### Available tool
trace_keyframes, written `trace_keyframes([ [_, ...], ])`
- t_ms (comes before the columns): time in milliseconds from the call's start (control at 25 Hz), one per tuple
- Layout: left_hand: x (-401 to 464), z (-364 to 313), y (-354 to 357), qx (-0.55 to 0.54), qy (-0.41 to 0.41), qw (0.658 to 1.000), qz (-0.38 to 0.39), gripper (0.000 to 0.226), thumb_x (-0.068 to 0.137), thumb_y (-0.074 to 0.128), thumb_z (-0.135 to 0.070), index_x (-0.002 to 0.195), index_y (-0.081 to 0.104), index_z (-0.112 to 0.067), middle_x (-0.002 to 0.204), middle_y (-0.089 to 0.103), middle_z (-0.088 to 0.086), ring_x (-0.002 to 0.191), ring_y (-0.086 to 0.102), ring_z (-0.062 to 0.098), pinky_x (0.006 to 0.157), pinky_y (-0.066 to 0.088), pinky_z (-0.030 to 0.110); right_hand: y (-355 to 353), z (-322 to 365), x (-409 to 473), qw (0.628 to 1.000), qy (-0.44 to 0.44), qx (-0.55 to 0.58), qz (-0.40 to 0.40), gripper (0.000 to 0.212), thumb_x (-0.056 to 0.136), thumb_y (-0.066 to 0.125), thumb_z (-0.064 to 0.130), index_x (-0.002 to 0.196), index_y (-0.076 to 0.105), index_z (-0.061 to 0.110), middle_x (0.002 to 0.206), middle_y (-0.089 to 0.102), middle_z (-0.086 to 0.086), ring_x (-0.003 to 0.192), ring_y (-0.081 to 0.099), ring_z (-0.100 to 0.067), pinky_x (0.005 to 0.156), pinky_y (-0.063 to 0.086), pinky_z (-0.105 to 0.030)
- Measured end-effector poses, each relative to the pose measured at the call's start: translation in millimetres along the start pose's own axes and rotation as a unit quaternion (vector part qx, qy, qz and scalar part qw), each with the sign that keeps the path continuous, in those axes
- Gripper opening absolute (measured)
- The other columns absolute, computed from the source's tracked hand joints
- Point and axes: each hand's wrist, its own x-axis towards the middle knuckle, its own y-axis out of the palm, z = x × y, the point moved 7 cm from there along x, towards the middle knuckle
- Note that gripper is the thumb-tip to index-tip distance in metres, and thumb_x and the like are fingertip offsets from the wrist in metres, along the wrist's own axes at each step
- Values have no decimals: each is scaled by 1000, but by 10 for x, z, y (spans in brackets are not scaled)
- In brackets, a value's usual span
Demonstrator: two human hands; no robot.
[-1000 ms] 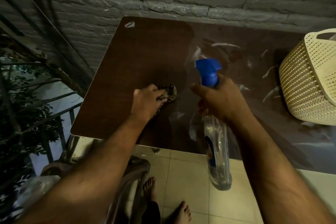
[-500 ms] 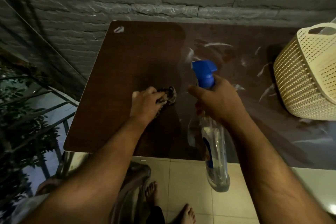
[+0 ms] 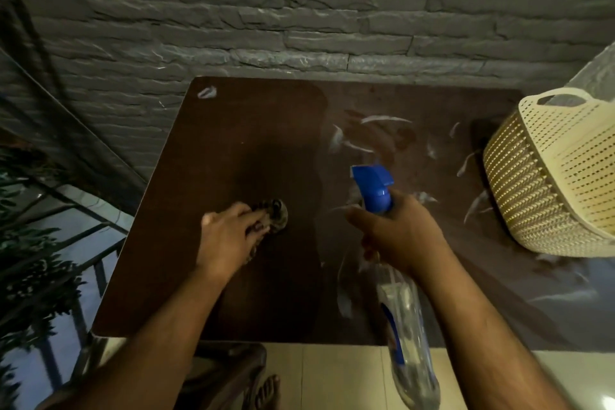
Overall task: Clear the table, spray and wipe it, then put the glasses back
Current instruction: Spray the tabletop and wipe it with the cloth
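A dark brown table [image 3: 233, 130] stands against a grey stone wall. My left hand [image 3: 229, 236] holds a dark patterned cloth [image 3: 276, 215] down on the table's left half. My right hand [image 3: 399, 236] grips a clear spray bottle [image 3: 406, 336] by the neck, above the table's near middle. Its blue trigger head [image 3: 374, 188] points away toward the wall. Pale wet streaks [image 3: 382, 120] shine on the right half of the tabletop. No glasses are in view.
A cream perforated plastic basket [image 3: 552, 176] sits on the table's right edge, tilted. A dark railing [image 3: 66, 226] and foliage lie to the left. Under the near edge are a pale tiled floor [image 3: 332, 376], a dark chair [image 3: 226, 373] and my bare feet.
The view has shifted, so the table sits lower in frame. My left hand with the cloth has slid slightly left. My right hand still holds the bottle in about the same place.
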Motion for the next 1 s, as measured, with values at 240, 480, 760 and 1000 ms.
trace_keyframes([
  [240, 142, -15, 45, 27, -74, 997, 2, 35, 94, 52, -39, 129, 55, -39, 120, 52, -8, 102, 56, 12, 87, 30, 35, 62, -69, -140, 1000, 18, -6, -2, 17, 83, 66, 44, 86, 55, 31, 75, 71, -3, 67, 71, -18, 71, 61, -40],
  [480, -94, -201, -58, 57, -133, 989, 23, 41, 93, 53, -38, 134, 48, -43, 127, 48, -12, 106, 53, 7, 96, 31, 34, -231, 99, -319, 999, 2, 21, -37, 17, 78, 67, 43, 83, 58, 29, 70, 71, -5, 64, 71, -22, 69, 61, -48],
  [760, -58, -206, -102, 78, -144, 985, 63, 39, 94, 45, -45, 133, 45, -47, 127, 47, -16, 111, 52, 5, 97, 28, 32, -625, 459, 12, 998, -43, 5, -46, 20, 78, 68, 44, 87, 55, 33, 72, 70, -5, 63, 71, -20, 66, 62, -42],
  [1000, 452, 11, -45, 60, -133, 989, 38, 30, 88, 55, -49, 118, 59, -49, 111, 55, -15, 98, 59, 3, 90, 30, 30, -729, 831, 868, 998, -44, -29, -36, 21, 83, 68, 43, 94, 58, 29, 76, 71, -4, 62, 70, -17, 68, 62, -40],
])
